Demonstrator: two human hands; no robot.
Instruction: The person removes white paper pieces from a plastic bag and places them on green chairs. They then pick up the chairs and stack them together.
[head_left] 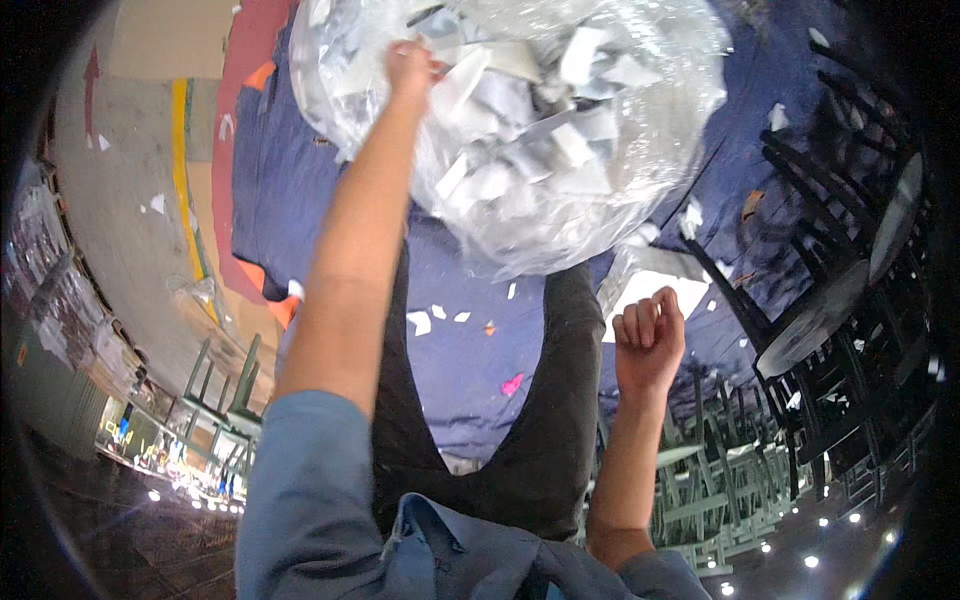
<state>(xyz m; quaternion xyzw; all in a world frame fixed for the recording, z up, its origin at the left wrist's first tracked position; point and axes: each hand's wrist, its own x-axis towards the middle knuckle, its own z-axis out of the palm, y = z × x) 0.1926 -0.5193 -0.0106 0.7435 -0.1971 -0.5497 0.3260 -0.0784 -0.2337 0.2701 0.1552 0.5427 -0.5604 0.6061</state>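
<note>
A large clear plastic bag [640,170], bulging and crinkled, stands in front of me. White and pale grey scraps [510,105], flat pieces that look like foam or card, fill its open top. My left hand [412,68] reaches in at the bag's left side, right beside the scraps. Motion blurs its fingers, so whether it grips a piece is unclear. Lower right, my right hand [648,342] hovers with curled fingers and nothing visible in them. Just beyond it lies a white block or box [655,285], partly wrapped in clear film.
Dark blue cloth [465,370] covers the ground between my legs, dotted with white bits and a pink scrap [512,385]. Black stacked chairs or stools [815,310] crowd the right. A yellow floor line [182,170] runs at left, near green chair legs [240,385].
</note>
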